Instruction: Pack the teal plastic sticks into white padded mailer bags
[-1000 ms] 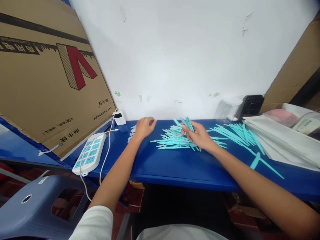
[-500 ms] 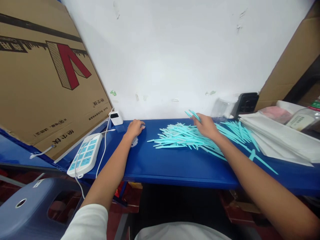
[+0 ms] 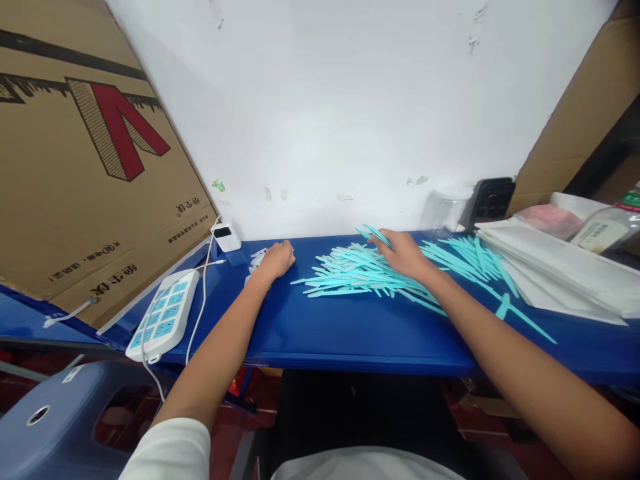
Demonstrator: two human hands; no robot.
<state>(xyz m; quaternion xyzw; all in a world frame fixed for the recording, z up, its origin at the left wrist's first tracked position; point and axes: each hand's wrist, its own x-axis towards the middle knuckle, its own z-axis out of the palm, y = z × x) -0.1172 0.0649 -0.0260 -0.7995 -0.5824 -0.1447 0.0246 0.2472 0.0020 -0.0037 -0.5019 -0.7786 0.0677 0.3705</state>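
Observation:
My right hand [image 3: 400, 252] is closed around a few thin turquoise sticks [image 3: 373, 233], whose tips stick out to the left. It is held over the right part of a loose pile of the same long, pointed sticks [image 3: 350, 270]. To the left of the pile, my left hand [image 3: 280, 259] rests low over the table with its fingers curled together. What those fingers hold, if anything, is hidden. Small whitish pieces [image 3: 254, 261] lie beside and partly under that hand.
The blue table [image 3: 320, 333] runs along a white wall. At left are a power strip [image 3: 165, 313] with cables, a small white device [image 3: 227, 237] and a large carton [image 3: 100, 167]. A clear jar [image 3: 447, 208], a black object [image 3: 491, 200] and white packets [image 3: 550, 267] stand at right.
My left hand has moved slightly right and its fingers have curled in, uncovering more whitish pieces. My right hand still holds the sticks, a little lower and further left. The view has shifted slightly.

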